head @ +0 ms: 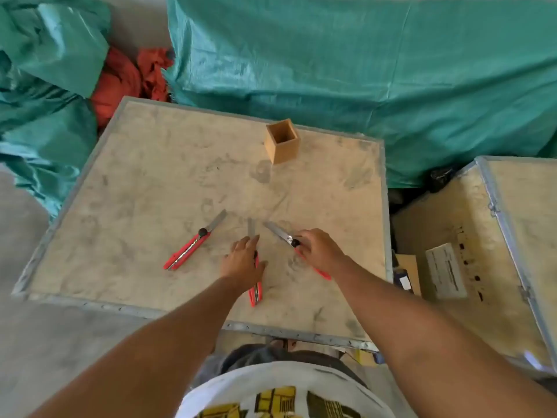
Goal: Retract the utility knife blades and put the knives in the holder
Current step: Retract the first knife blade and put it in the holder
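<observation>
Three red utility knives lie on the wooden crate top (pixel 150 182), all with their blades out. The left knife (pixel 188 248) lies free, its blade pointing up and right. My left hand (pixel 242 262) is on the middle knife (pixel 255 292), whose handle runs between my thumb and fingers; its blade sticks out past my fingertips. My right hand (pixel 319 251) is curled over the handle of the right knife (pixel 281 233), by its black slider knob. The square wooden holder (pixel 282 141) stands upright near the far edge, with nothing visible inside.
Green tarpaulin (pixel 361 55) covers whatever lies behind and to the left of the crate. A red cloth (pixel 120 79) lies at the back left. A second crate (pixel 482 236) with a paper label stands close on the right. Metal edging rims the crate top.
</observation>
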Demonstrator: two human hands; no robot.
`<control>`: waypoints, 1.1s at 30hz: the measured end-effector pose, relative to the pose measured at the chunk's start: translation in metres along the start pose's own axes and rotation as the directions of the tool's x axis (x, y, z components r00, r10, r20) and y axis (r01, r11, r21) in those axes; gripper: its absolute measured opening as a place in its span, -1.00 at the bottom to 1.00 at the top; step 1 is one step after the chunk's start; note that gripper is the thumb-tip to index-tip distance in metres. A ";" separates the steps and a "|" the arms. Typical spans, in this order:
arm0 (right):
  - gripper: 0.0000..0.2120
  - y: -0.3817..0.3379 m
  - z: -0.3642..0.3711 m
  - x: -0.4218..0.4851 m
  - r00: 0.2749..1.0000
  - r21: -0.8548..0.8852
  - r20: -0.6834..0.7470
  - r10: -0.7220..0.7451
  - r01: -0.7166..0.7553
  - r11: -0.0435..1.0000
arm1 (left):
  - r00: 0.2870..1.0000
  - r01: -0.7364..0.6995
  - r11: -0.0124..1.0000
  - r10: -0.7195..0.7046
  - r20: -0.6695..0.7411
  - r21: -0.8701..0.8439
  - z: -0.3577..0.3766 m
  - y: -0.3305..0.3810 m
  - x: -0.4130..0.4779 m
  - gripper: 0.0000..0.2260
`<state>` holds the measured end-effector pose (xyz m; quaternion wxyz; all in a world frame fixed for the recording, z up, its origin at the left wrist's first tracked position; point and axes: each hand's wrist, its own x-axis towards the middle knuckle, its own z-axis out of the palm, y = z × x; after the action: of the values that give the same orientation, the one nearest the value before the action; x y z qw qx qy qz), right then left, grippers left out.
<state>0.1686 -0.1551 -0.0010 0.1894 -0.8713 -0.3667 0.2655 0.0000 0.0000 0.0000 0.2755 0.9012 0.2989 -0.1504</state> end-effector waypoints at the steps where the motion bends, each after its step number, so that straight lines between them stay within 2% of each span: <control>1: -0.67 0.004 0.004 0.000 1.000 0.023 0.001 -0.016 0.016 1.000 | 1.000 0.030 1.000 -0.030 0.003 -0.005 0.002 0.003 -0.002 -0.38; 6: -0.61 0.007 0.010 -0.002 0.999 0.054 -0.026 0.023 -0.022 0.998 | 0.991 0.112 0.993 -0.115 -0.074 -0.041 0.010 0.007 -0.001 -0.61; 11: -0.65 0.007 0.017 0.006 0.999 0.062 -0.018 0.050 -0.049 0.997 | 0.989 0.106 0.993 -0.110 -0.094 -0.041 0.009 0.009 0.008 -0.60; 14: -0.73 0.007 0.025 0.009 0.996 0.165 -0.034 0.083 -0.076 0.983 | 0.985 0.053 0.996 -0.064 -0.160 -0.069 0.010 0.013 0.019 -0.60; 17: -0.75 0.004 0.024 0.006 0.977 0.351 -0.030 0.211 -0.187 0.917 | 0.972 -0.009 0.962 -0.055 -0.226 -0.272 0.009 0.024 0.034 -0.66; 20: -0.73 0.001 0.020 0.006 0.943 0.528 -0.088 0.320 -0.228 0.818 | 0.979 0.034 0.878 -0.125 -0.160 -0.478 0.003 0.041 0.045 -0.70; 25: -0.60 -0.006 0.000 0.014 0.905 0.681 -0.163 0.392 -0.184 0.709 | 0.986 0.082 0.669 -0.163 -0.038 -0.739 -0.012 0.063 0.052 -0.69; 27: -0.55 -0.007 -0.011 0.017 0.892 0.732 -0.169 0.418 -0.171 0.659 | 0.993 0.090 0.621 -0.118 0.021 -0.779 -0.019 0.066 0.051 -0.70; 30: -0.49 -0.013 -0.028 0.022 0.877 0.799 -0.179 0.446 -0.135 0.586 | 0.997 0.071 0.632 -0.016 0.079 -0.771 -0.031 0.072 0.047 -0.71; 33: -0.47 -0.026 -0.043 0.023 0.878 0.831 -0.182 0.442 -0.103 0.547 | 0.995 0.067 0.595 0.021 0.099 -0.801 -0.045 0.078 0.046 -0.67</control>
<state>0.1943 -0.1265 0.0387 0.5808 -0.7717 -0.0219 0.2581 0.0886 -0.0044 0.0479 0.6638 0.6683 0.3325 -0.0472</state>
